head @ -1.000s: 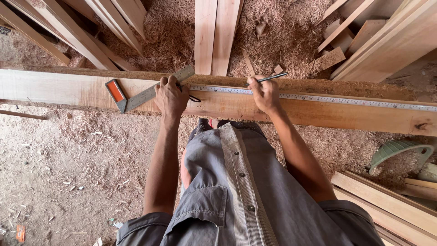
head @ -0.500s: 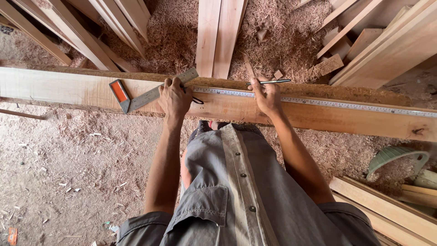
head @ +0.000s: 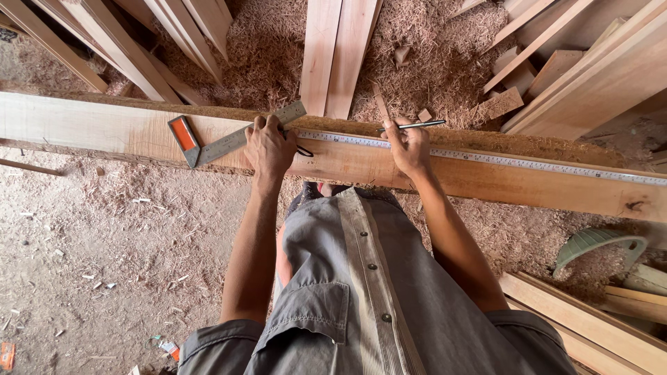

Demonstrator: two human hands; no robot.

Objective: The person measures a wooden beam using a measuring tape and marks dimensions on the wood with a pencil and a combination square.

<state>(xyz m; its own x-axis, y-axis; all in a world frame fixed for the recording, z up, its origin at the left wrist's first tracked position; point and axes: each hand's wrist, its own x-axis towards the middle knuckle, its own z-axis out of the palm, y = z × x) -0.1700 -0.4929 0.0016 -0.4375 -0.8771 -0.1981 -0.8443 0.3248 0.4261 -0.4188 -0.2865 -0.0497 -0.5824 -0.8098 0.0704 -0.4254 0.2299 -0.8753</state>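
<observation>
Head view: the left hand (head: 269,147) presses flat on a try square (head: 233,141) lying along the plank (head: 104,125), orange handle leftward. The right hand (head: 408,146) pinches a pencil (head: 411,126) pointing right, above the tape measure (head: 528,162).

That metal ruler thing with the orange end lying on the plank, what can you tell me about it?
It is a try square: a flat grey metal blade with fine markings, joined to a short stock with an orange face and grey edges. It lies flat and slanted on the long pale plank, stock to the left, blade running up to the right past the plank's far edge. The left hand presses on the blade. A tape measure stretches away to the right.
</observation>
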